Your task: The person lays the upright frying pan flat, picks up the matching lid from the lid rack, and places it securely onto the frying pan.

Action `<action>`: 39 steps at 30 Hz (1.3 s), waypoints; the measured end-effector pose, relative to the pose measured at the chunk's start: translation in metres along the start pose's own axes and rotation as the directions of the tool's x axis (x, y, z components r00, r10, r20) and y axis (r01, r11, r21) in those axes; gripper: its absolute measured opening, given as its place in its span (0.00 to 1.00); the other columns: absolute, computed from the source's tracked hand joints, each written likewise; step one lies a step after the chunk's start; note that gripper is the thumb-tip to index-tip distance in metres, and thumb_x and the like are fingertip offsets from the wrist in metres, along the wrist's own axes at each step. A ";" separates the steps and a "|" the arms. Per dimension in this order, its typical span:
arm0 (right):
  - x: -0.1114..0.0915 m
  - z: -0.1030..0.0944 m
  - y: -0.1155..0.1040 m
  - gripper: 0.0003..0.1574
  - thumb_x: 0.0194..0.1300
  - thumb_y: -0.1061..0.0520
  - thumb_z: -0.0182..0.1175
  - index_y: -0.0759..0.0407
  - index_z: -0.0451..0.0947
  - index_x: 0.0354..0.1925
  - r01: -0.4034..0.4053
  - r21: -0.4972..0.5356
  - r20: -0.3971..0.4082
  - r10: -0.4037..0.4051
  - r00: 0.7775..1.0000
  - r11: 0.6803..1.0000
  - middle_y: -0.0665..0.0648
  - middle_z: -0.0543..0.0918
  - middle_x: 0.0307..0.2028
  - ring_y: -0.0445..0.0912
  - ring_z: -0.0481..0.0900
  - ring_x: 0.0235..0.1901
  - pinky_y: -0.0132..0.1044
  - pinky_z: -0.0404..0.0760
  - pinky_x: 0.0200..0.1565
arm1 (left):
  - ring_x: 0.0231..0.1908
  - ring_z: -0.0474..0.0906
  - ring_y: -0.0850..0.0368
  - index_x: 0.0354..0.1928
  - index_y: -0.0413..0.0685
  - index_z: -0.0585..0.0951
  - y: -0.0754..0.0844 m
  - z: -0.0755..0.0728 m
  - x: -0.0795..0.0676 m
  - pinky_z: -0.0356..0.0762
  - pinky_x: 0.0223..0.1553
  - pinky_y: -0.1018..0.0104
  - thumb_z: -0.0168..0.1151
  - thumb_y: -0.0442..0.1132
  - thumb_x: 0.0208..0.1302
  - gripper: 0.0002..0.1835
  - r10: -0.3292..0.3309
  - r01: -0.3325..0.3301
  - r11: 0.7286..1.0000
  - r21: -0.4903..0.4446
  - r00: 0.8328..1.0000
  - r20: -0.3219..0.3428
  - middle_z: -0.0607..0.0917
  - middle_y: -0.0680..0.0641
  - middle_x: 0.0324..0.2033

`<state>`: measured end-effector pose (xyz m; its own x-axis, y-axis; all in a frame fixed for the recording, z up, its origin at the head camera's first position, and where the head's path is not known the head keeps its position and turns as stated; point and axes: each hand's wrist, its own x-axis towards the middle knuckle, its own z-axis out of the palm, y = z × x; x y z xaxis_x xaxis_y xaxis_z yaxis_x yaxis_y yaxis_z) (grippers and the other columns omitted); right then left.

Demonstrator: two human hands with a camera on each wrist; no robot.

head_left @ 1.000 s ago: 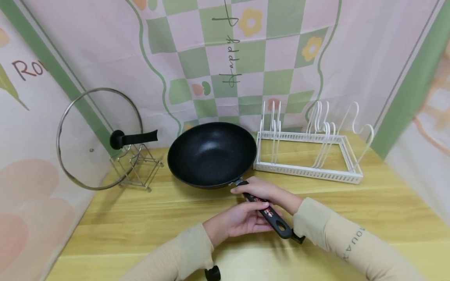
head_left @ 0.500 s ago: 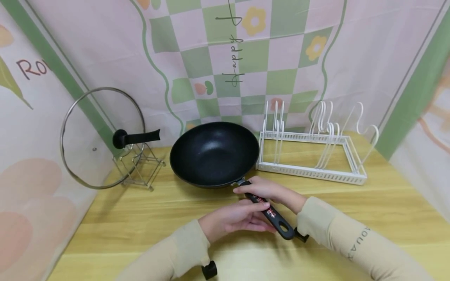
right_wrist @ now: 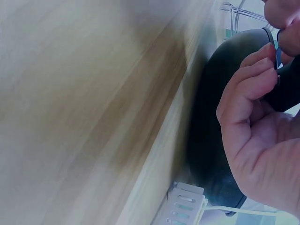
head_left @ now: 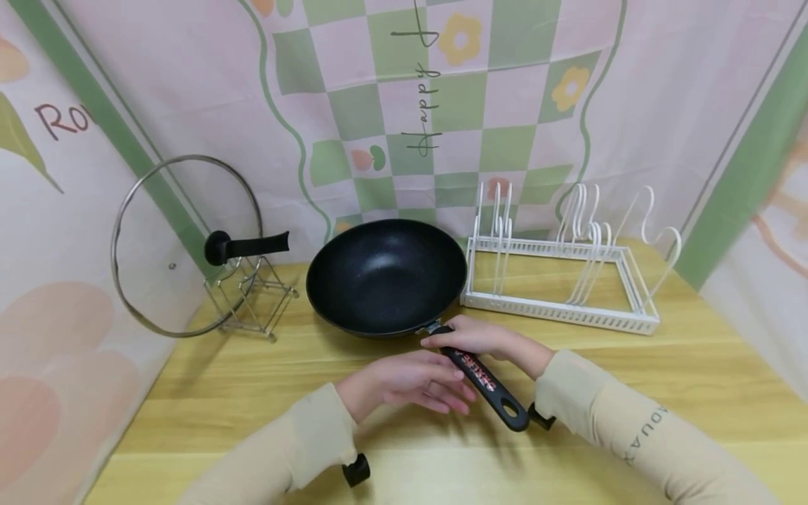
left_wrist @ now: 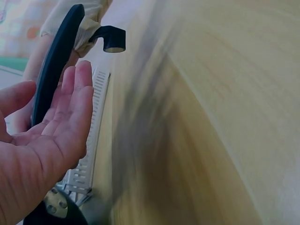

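Note:
A black wok (head_left: 386, 277) stands at the middle of the table, its long black handle (head_left: 495, 396) pointing toward the front right. My right hand (head_left: 480, 338) grips the handle close to the metal neck; the right wrist view has its fingers (right_wrist: 251, 89) curled round it. My left hand (head_left: 419, 382) hovers just left of the handle, fingers loosely extended and holding nothing. In the left wrist view the handle (left_wrist: 56, 61) rises behind its spread thumb and fingers.
A glass lid (head_left: 183, 245) with a black knob handle stands upright in a small wire rack (head_left: 249, 301) at the left. To the wok's right is a white rack (head_left: 562, 315) with upright dividers. A patterned cloth (head_left: 391, 105) hangs behind.
My left hand has let go of the handle and drawn back left, its thumb coming off. The right hand keeps its grip. The view has shifted slightly; the wok stays in place.

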<state>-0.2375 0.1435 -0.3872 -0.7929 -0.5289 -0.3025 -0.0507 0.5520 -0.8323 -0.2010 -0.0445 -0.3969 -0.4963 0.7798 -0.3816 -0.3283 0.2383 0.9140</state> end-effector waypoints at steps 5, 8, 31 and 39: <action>0.001 -0.001 0.001 0.25 0.69 0.40 0.60 0.56 0.81 0.25 0.007 -0.080 -0.014 -0.008 1.000 0.997 0.49 0.79 0.19 0.40 0.76 0.20 0.30 0.74 0.27 | 0.53 0.84 0.46 0.52 0.39 0.75 0.002 -0.002 -0.008 0.82 0.54 0.57 0.49 0.38 0.80 0.10 0.004 -0.003 1.000 0.018 1.000 -0.010 0.84 0.36 0.56; 0.002 -0.003 0.001 0.26 0.69 0.38 0.60 0.54 0.81 0.23 0.009 -0.117 -0.020 -0.011 1.000 0.993 0.48 0.78 0.18 0.39 0.75 0.19 0.30 0.73 0.27 | 0.55 0.83 0.44 0.61 0.31 0.72 0.003 -0.004 -0.011 0.81 0.55 0.57 0.48 0.37 0.80 0.18 0.010 -0.010 0.999 0.035 1.000 -0.009 0.83 0.35 0.58; 0.002 -0.007 -0.014 0.30 0.69 0.36 0.60 0.51 0.72 0.18 0.008 -0.379 -0.045 -0.027 0.999 0.925 0.46 0.72 0.16 0.40 0.71 0.18 0.33 0.71 0.26 | 0.49 0.85 0.51 0.63 0.32 0.73 0.025 -0.062 -0.063 0.80 0.58 0.52 0.50 0.36 0.80 0.18 0.256 -0.237 0.967 0.098 0.913 -0.319 0.86 0.42 0.50; 0.001 -0.009 -0.018 0.31 0.70 0.34 0.59 0.51 0.71 0.18 -0.014 -0.426 -0.043 -0.004 0.999 0.905 0.47 0.72 0.16 0.41 0.71 0.18 0.34 0.71 0.26 | 0.49 0.85 0.52 0.62 0.33 0.73 0.034 -0.082 -0.086 0.82 0.55 0.57 0.49 0.34 0.80 0.16 0.336 -0.283 0.941 0.184 0.833 -0.440 0.82 0.34 0.55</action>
<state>-0.2425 0.1391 -0.3686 -0.8180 -0.5033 -0.2787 -0.2931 0.7814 -0.5509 -0.2351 -0.1505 -0.3446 -0.8772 0.4747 -0.0714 -0.0211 0.1105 0.9937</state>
